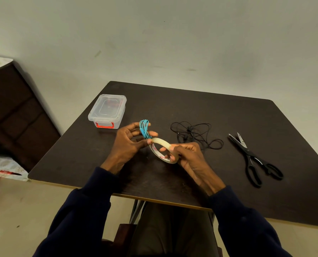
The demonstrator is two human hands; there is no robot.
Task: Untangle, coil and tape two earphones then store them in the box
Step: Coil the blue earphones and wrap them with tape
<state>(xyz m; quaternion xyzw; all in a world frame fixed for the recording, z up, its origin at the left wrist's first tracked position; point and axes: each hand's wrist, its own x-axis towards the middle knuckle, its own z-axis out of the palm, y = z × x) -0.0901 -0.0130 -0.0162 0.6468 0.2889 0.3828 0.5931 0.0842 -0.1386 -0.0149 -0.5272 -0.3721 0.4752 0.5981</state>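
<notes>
My left hand [128,143] pinches a coiled blue earphone [144,127] above the middle of the dark table [228,115]. My right hand [189,156] holds a roll of clear tape [161,145], fingers through its hole, and the roll's far edge touches the coil at my left thumb. A black earphone [195,135] lies loose and tangled on the table just beyond my right hand. The clear plastic box [108,111] with a red latch stands shut at the table's left edge.
Black scissors [252,160] lie half open on the right side of the table. A dark wooden cabinet [15,112] stands to the left by the wall. The table's near edge runs across my lap.
</notes>
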